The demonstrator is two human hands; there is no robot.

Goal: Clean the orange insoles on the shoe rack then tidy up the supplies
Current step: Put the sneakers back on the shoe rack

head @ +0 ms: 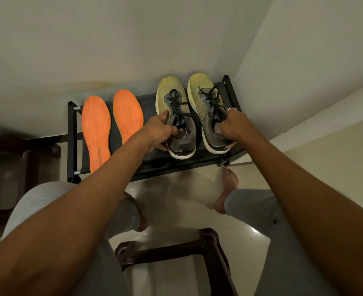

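Shoe rack [176,165], a single black fabric shelf set against the wall, carries everything the task names. Two yellow-green shoes stand on its right half, toes to the wall. The left hand [159,131] grips the inner shoe [172,97] by its collar, fingers curled round the near side. The right hand [233,127] clasps the corner shoe [199,90] at collar and heel in the same way. Whether the soles rest on the shelf or are just lifted is hard to tell from this angle. Two orange insoles, the outer insole [96,129] and the inner insole [128,116], lie flat side by side on the left half, untouched and apart from the shoes. By my reading the pair is being shifted to make room, so cleaning proper is not yet begun. Next, both hands must let go and fetch a cloth or brush; none shows here. Count: one rack, two shoes, two insoles, no supplies.
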